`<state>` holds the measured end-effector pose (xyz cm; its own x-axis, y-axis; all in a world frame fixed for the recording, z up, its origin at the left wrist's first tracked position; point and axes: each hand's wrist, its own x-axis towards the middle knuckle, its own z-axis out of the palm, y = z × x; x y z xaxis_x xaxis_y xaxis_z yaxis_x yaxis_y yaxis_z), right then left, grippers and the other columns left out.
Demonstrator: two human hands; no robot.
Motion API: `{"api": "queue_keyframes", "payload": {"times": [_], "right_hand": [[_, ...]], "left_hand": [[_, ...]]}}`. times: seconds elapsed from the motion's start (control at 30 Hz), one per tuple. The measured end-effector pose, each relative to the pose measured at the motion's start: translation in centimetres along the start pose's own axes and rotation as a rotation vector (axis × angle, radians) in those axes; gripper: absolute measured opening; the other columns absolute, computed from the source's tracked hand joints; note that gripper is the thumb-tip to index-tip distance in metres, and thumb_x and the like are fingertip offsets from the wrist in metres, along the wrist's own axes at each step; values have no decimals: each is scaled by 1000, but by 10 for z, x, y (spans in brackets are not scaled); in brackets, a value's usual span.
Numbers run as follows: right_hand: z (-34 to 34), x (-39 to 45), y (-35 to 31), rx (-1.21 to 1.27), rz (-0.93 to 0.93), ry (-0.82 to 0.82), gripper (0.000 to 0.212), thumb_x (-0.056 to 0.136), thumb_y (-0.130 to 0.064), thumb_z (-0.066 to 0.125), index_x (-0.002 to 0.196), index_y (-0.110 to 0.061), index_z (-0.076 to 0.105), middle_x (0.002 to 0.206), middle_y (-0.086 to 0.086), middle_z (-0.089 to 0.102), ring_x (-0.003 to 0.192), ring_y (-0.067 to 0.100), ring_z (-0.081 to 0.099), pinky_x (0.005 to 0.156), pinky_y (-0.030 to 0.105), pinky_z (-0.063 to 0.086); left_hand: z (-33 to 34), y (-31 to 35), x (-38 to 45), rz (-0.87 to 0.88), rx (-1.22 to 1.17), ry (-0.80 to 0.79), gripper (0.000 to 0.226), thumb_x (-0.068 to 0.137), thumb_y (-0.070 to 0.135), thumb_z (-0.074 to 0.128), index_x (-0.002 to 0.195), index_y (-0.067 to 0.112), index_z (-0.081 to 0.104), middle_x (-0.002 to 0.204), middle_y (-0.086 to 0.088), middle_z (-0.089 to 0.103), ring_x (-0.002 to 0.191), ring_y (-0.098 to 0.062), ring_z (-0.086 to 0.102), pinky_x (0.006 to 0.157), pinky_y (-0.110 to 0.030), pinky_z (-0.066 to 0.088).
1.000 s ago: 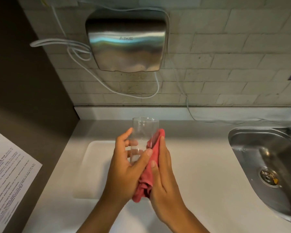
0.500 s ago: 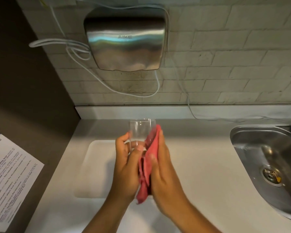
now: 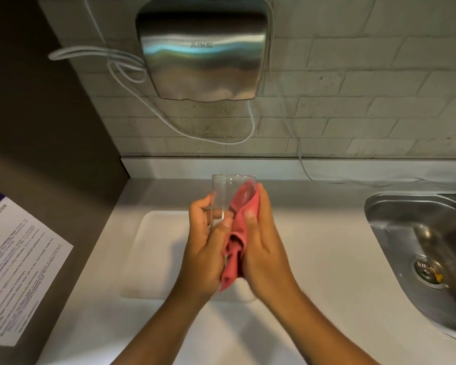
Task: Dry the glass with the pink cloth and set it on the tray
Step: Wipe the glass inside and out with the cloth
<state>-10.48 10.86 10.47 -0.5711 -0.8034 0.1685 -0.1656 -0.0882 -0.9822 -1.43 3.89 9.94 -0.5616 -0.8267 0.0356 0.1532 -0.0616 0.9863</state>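
A clear glass [image 3: 225, 191] is held upright above the white tray [image 3: 158, 248], its mouth facing up. My left hand [image 3: 208, 254] wraps its lower left side with fingers and thumb. My right hand [image 3: 263, 248] presses the pink cloth [image 3: 237, 233] against the glass's right side; the cloth covers that wall up to near the rim and hangs down between my palms. The base of the glass is hidden by my fingers. The tray lies flat on the white counter, under and to the left of my hands.
A steel hand dryer [image 3: 203, 51] with white cables hangs on the tiled wall behind. A steel sink [image 3: 427, 254] is set in the counter at the right. A dark side panel with a printed notice [image 3: 19, 270] stands at the left.
My left thumb has shifted around the glass and the cloth has ridden higher along its right side. Both hands stay in about the same place above the tray.
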Motion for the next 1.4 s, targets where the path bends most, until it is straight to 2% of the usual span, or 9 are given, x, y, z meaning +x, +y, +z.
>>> {"api": "queue_keyframes", "payload": {"times": [0.23,0.4,0.57,0.77,0.97,1.1,1.23,1.3,1.4], "right_hand": [[12,-16,8,-78,-51,-44,72,111,-52,31,175,-33,5,166,-45,21,159,-17,25,129,12,26],[-2,12,-3,21,-22,39,57,110,-48,34,165,-33,37,159,-7,59,147,10,59,126,46,46],[8,-13,2,-51,-52,-36,68,112,-40,33,175,-29,7,180,-19,21,165,-6,23,138,31,24],[-14,23,-13,33,-13,88,53,110,-51,33,160,-39,42,142,-14,69,130,5,70,112,42,58],[1,-10,2,-123,-74,-60,70,112,-39,33,175,-26,7,171,-33,21,159,-14,25,135,22,25],[-15,22,-10,12,0,73,51,117,-41,33,166,-31,37,148,-4,68,133,11,70,113,40,58],[-4,-1,-7,-44,-23,-13,67,112,-43,32,174,-34,10,178,1,35,164,24,41,133,57,35],[1,-12,0,-53,-49,-48,70,111,-38,32,174,-29,3,183,-9,19,168,7,24,138,49,26],[-11,14,-5,4,-14,14,59,114,-39,33,172,-29,26,163,-8,55,147,-3,55,123,28,48]], "left_hand": [[-7,5,7,58,21,14,35,98,35,53,132,40,49,125,-18,68,109,-35,74,86,-35,65],[2,7,6,16,38,8,37,96,40,57,132,38,50,124,0,73,113,-27,76,101,-54,61],[-2,17,13,80,21,25,40,98,32,52,137,27,46,124,-23,68,111,-44,70,99,-56,56],[14,7,9,-23,-20,8,24,94,46,54,118,45,58,121,-8,74,103,-26,78,73,-37,66],[2,11,17,62,-31,3,41,86,48,61,124,36,54,113,-15,74,95,-25,74,77,-30,61],[11,1,14,-11,-28,-20,25,87,52,59,112,48,59,108,0,77,96,-20,77,71,-31,63],[6,9,20,11,-63,8,34,90,43,60,124,35,57,114,-20,72,97,-27,75,75,-35,61],[2,11,23,45,-72,1,41,89,42,61,127,28,55,117,-17,72,94,-25,75,73,-31,62],[8,6,19,11,-75,-10,27,91,37,58,118,41,57,110,-12,73,90,-19,74,68,-29,61]]}}
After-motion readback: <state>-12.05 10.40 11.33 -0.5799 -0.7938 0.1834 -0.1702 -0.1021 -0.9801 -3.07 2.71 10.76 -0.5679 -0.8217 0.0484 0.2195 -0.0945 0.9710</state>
